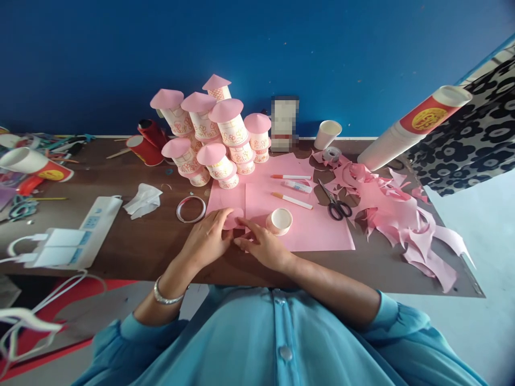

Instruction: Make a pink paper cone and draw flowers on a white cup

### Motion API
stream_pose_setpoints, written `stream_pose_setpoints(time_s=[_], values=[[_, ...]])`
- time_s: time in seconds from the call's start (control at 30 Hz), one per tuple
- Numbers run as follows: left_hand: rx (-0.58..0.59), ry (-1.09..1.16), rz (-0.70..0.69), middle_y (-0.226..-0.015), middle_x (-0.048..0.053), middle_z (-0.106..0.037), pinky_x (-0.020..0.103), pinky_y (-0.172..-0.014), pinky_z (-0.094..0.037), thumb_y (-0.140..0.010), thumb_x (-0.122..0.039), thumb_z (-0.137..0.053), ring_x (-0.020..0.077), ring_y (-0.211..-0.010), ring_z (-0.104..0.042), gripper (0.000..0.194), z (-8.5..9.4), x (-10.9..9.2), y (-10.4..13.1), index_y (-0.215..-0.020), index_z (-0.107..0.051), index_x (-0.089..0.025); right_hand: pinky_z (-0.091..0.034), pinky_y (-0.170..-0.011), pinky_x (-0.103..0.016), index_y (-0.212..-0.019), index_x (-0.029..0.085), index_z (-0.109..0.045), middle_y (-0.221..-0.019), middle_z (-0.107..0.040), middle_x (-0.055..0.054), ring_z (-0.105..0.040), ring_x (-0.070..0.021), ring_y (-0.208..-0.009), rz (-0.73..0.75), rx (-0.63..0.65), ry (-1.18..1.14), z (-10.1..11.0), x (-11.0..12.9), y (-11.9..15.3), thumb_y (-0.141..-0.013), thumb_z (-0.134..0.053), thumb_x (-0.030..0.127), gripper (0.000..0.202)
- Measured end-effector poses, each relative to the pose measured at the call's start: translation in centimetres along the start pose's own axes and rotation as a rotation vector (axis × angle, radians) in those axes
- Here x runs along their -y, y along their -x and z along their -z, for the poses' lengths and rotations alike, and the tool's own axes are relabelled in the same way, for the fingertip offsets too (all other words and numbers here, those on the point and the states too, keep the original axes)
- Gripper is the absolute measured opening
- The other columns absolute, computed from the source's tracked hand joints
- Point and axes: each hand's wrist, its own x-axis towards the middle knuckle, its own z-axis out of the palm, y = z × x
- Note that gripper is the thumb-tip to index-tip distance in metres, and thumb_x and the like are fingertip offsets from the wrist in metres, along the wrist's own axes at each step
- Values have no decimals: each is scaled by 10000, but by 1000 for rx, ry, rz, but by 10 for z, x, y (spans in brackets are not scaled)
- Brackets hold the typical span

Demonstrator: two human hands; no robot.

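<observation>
A small rounded piece of pink paper (232, 219) is between my hands, above the pink sheets (298, 234). My left hand (207, 236) grips it from the left, fingers bent over its edge. From the right, my right hand (267, 249) pinches it with the fingertips. Whether it is flat or folded into a cone, I cannot tell. Just beyond my right hand stands a white paper cup (281, 221), its mouth facing up. A roll of tape (191, 209) lies beyond my left hand. Two orange-capped markers (292, 201) and a glue stick (298, 186) lie on the sheets.
Several decorated cup towers with pink cone roofs (227, 111) stand at the back. Black-handled scissors (340, 209) and pink paper scraps (396, 201) lie rightward, near a tall cup stack (390, 142). A power strip (94, 230), crumpled tissue (144, 201) and red cups (147, 150) are leftward.
</observation>
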Motion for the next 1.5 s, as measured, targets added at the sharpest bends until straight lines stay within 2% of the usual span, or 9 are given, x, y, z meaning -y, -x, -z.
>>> stream_pose_setpoints(time_s=[0.13, 0.2, 0.3, 0.37, 0.47, 0.6, 0.73, 1.03, 1.5], values=[[-18, 139, -1, -1369, 151, -737, 464, -1017, -609, -939, -256, -678, 332, -1246, -717, 494, 9, -3, 4, -1422, -588, -199, -644, -724, -327, -1390, 246, -699, -1087, -762, -73, -728, -189, -843, 66, -37, -195, 1, -2, 5, -934, -741, 341, 469], [-61, 294, 36, -1453, 157, -694, 475, -1092, -570, -944, -370, -723, 335, -1303, -686, 539, 19, -5, 4, -1441, -590, -208, -645, -790, -341, -1348, 246, -730, -1097, -744, -74, -728, -189, -890, 145, -36, -240, 8, 7, 21, -970, -709, 385, 404], [-82, 633, 205, -1423, 148, -710, 409, -997, -603, -951, -502, -731, 292, -1180, -734, 526, 31, -10, -4, -1388, -646, -222, -638, -885, -350, -1324, 280, -753, -1158, -733, -73, -723, -201, -1018, 267, -69, -240, 28, 28, 52, -990, -722, 402, 357], [-49, 891, 309, -1303, 143, -761, 340, -861, -616, -938, -554, -741, 262, -1074, -750, 492, 32, -16, -15, -1284, -708, -206, -639, -881, -353, -1291, 285, -772, -1164, -737, -71, -717, -185, -959, 323, -145, -253, 43, 38, 66, -982, -747, 399, 331], [97, 1240, 372, -984, 99, -791, 256, -632, -552, -856, -584, -822, 197, -830, -722, 495, 25, -30, -34, -1136, -769, -178, -646, -829, -346, -1158, 294, -819, -1131, -763, -53, -714, -165, -864, 305, -287, -411, 61, 40, 70, -937, -805, 407, 248], [193, 1504, 467, -719, 6, -708, 207, -497, -450, -666, -455, -985, 112, -592, -614, 473, 9, -52, -54, -975, -771, -168, -636, -770, -307, -1042, 271, -833, -991, -782, -27, -697, -147, -804, 225, -401, -561, 74, 29, 61, -816, -908, 399, 270], [169, 1556, 529, -677, -22, -690, 196, -482, -433, -574, -351, -1029, 85, -540, -587, 475, 0, -63, -63, -902, -743, -158, -634, -735, -311, -1019, 241, -811, -908, -762, -15, -683, -142, -753, 195, -428, -563, 78, 18, 58, -778, -921, 428, 324], [173, 1467, 547, -685, -22, -679, 217, -507, -421, -583, -370, -998, 91, -553, -573, 468, -12, -63, -67, -899, -725, -158, -627, -715, -343, -1043, 229, -768, -774, -697, 20, -694, -153, -684, 202, -460, -423, 86, 1, 54, -831, -862, 475, 338], [212, 1440, 564, -744, -15, -691, 219, -569, -440, -628, -379, -961, 89, -594, -580, 438, -30, -58, -68, -935, -743, -156, -588, -696, -305, -1064, 225, -745, -808, -669, 18, -644, -140, -709, 128, -460, -479, 86, -12, 49, -814, -844, 463, 360]])
